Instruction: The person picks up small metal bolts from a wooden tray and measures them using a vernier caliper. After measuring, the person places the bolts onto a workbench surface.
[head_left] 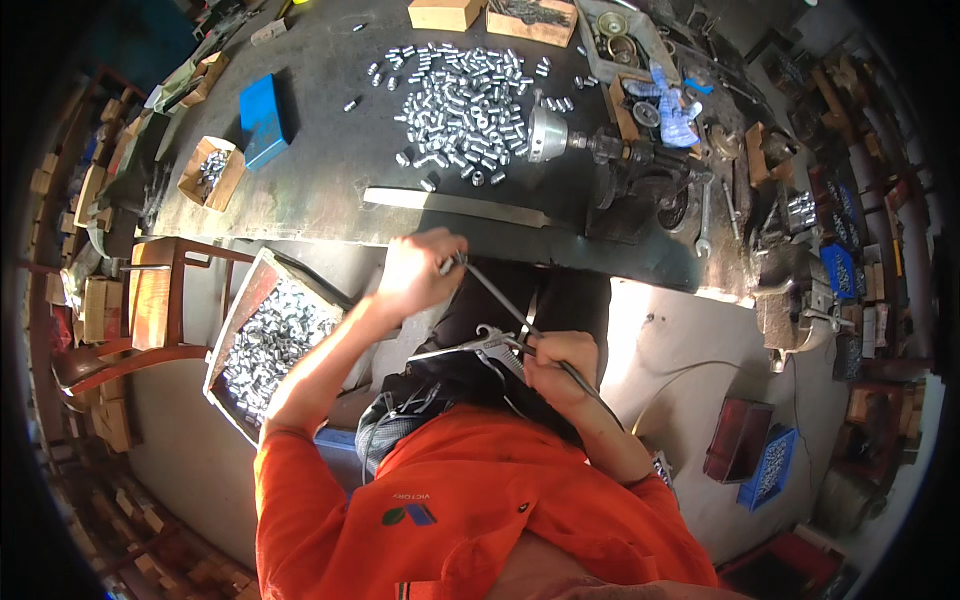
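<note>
My left hand [425, 268] is closed in front of the bench edge, pinching a small silver metal piece [452, 262] that its fingers partly hide. A thin grey rod [498, 295] slants from that piece down toward my right hand [562, 362]. My right hand is wrapped around a silver air blow gun [490, 345], whose long nozzle points left over my lap. A dark hose [597, 395] trails past my right forearm. Whether the right fingers also grip the rod's lower end I cannot make out.
On the bench [320, 130] lie a pile of silver metal fittings [465, 105], a flat file [455, 206], a blue box [262, 120] and a chuck fixture [548, 135]. A wrench [704, 215] lies right. A crate of small metal parts [275, 345] stands left below the bench.
</note>
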